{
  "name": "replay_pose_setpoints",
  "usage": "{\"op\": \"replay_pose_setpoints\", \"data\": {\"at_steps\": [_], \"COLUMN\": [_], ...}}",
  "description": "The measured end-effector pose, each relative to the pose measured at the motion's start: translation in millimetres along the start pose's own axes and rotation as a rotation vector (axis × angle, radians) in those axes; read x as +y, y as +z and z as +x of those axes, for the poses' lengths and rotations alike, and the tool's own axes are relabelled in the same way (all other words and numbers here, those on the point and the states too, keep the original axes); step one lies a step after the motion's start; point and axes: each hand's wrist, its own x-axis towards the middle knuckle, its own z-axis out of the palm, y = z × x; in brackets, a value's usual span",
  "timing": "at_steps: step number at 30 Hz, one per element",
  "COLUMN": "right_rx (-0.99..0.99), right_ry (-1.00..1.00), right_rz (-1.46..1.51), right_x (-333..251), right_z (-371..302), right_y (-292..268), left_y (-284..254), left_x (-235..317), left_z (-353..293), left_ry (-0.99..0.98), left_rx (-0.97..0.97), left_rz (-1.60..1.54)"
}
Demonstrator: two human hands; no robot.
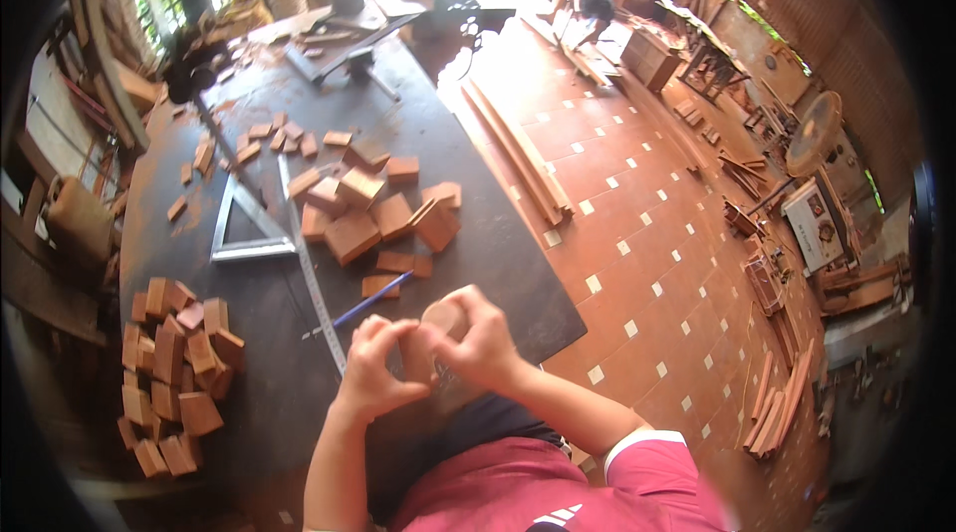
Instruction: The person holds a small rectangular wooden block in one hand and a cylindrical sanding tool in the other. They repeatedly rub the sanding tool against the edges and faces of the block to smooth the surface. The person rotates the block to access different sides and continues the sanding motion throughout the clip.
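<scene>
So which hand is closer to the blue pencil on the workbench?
Left. The left hand sits just below the near end of the blue pencil; the right hand, gripping a small wood piece with it, is farther right.

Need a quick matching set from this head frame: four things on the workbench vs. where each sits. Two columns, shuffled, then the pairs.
Things:
1. small wooden piece
2. blue pencil
3. metal triangle square
4. stacked wooden blocks

Places:
A. near the table's left edge, at the person's left
B. held between the left hand and the right hand
C. flat on the table top, left of the central pile of blocks
D. lying on the table just ahead of the hands

Pairs: 1-B, 2-D, 3-C, 4-A
</scene>
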Motion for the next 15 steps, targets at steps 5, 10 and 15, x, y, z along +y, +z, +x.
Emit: {"op": "replay_pose_setpoints", "data": {"at_steps": [5,10,15], "right_rx": [-0.074,-0.225,-0.267], "right_ry": [0.345,0.456,0.273], "right_rz": [0.513,0.567,0.555], "right_x": [12.0,21.4,20.7], "right_z": [-9.1,-20.5,-34.4], "right_y": [-29.7,-42.3,-39.1], "left_y": [-4.8,-6.1,-6.5], "left_x": [6.5,2.5,7.4], "left_z": [0.0,-2.3,-4.1], "left_ry": [-0.097,0.003,0.0], "left_rx": [-0.064,-0.107,-0.106], "left_rz": [-0.054,0.03,0.024]}}
